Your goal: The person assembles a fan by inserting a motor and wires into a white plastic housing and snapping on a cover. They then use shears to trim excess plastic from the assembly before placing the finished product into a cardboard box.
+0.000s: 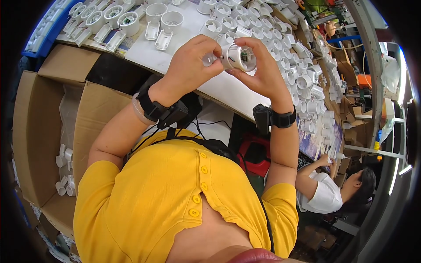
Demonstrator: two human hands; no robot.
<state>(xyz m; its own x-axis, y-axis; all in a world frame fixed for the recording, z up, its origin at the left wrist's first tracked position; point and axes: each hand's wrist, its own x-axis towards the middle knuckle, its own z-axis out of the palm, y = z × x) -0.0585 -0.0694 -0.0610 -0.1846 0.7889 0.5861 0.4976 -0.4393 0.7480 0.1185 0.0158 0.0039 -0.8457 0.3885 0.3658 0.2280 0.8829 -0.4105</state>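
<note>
Basically pinching a white housing (234, 56) at 12 o'clock between left hand (193, 63) and right hand (269, 72), probably for steadiness.

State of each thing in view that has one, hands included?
White housing: held sideways, open end right, green board visible inside.
Left hand: thumb and forefinger together beside it; anything pinched unclear.
Right hand: gripping the white housing.
Cardboard box: open, white parts inside.
White cups, upper left: upright, open, some with green boards inside.
</note>
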